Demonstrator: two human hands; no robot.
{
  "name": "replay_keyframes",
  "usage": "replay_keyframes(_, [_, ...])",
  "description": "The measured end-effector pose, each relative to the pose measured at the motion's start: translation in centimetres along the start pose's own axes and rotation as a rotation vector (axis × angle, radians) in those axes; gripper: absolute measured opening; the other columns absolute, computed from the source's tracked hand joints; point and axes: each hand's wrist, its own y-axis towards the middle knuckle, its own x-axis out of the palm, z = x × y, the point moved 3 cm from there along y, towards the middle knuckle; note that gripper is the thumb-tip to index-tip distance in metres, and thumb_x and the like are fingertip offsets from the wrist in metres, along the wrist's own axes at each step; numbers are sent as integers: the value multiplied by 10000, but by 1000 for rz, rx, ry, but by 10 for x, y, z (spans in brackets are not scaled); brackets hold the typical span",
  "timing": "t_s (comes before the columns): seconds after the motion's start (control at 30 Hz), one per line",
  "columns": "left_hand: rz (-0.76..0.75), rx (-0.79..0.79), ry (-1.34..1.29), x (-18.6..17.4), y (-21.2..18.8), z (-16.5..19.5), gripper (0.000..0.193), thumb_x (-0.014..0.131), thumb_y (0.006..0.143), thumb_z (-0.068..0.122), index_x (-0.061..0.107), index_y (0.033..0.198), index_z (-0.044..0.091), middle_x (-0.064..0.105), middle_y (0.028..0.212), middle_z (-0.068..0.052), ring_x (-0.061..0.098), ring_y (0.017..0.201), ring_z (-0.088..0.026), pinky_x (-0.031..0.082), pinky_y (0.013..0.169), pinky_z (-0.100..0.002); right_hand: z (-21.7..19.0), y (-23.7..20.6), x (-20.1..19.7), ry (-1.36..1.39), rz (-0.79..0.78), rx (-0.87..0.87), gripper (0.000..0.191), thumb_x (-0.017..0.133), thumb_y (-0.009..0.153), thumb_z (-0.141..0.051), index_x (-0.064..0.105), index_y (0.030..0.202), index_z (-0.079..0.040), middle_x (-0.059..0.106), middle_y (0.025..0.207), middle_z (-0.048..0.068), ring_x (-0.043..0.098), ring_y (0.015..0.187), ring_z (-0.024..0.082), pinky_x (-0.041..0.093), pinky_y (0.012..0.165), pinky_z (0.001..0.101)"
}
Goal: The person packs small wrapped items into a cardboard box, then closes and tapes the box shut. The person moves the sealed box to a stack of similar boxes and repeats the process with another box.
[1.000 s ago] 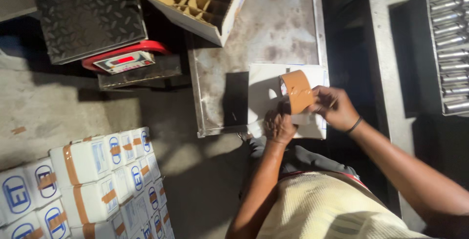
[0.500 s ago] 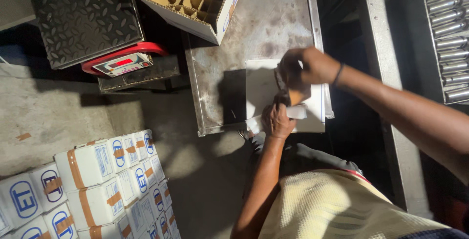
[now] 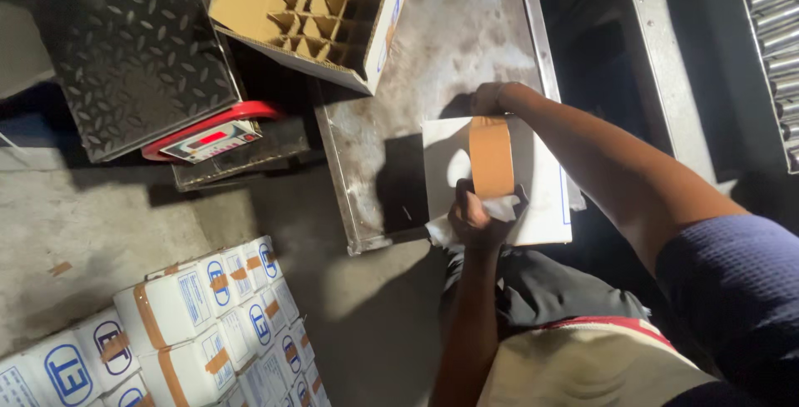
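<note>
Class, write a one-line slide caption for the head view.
Left hand pins brown tape on a white box while the right hand stretches it across, on a metal table.

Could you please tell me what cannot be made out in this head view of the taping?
- Tape roll: hidden; right hand lies beyond the white carton's far edge.
- Brown tape strip's near end: covered by left hand.
- Open divided cardboard box: cut off by the top edge.
</note>
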Motion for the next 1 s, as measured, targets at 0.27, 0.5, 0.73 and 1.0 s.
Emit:
replay_keyframes(0.27, [-84,-113,29,-10,2,6,502,911,752,476,721,935,49,739,832,-104,721,725,-229,553,668,-352,-59,-21,-7,26,-67,-203,865,553,900,-750,482,1441,-79,597,1298,255,587,1134,434,487,958,561])
replay_keyframes(0.5, [-497,-367,-187,-55,-125,7,460,885,798,462,767,923,35,781,834,-92,740,731,-168,559,667,-323,-53,-78,23,-122,423,-148,783,498,879,-754,677,1231,-78,735,958,249,707,928,429,543,849,532])
replay_keyframes(0.73, [-368,-845,-321,-103,-353,5,385,841,838,354,728,975,12,767,896,-97,730,786,-170,564,708,-332,-46,-72,32,-116,559,-279,768,516,874,-728,671,1213,-57,715,860,258,693,848,446,526,773,552])
replay_keyframes(1.0, [202,-1064,-313,-153,-361,-89,307,791,884,230,684,1035,-15,751,966,-104,718,849,-171,570,754,-342,-55,-111,65,-244,906,-486,911,476,881,-799,480,1488,-121,475,1506,288,443,1382,481,266,1052,701])
